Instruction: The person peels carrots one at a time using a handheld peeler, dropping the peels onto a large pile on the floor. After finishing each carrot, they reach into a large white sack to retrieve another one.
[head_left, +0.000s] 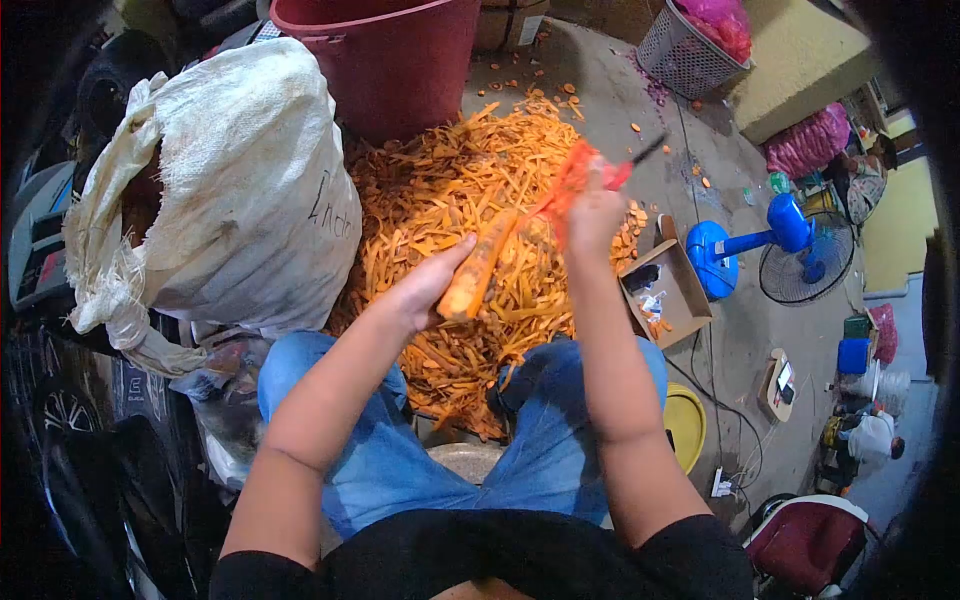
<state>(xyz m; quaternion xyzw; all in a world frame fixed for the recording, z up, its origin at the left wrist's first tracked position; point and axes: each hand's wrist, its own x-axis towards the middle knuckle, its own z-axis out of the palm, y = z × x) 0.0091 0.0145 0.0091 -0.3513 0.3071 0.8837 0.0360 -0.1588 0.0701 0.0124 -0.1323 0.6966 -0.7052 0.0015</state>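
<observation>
My left hand is closed around the thick end of a carrot, which is partly peeled with brown skin still on it. In my right hand is a red peeler, smeared by motion, close to the carrot's far end. A dark tip sticks out beyond my fist on the right, too blurred to make out. Under both hands spreads a big heap of orange carrot peelings.
A white woven sack stands left, beside a large red tub. To the right are a cardboard box, a blue fan, cables and a yellow lid. A basket stands at the back. Other people are at far right.
</observation>
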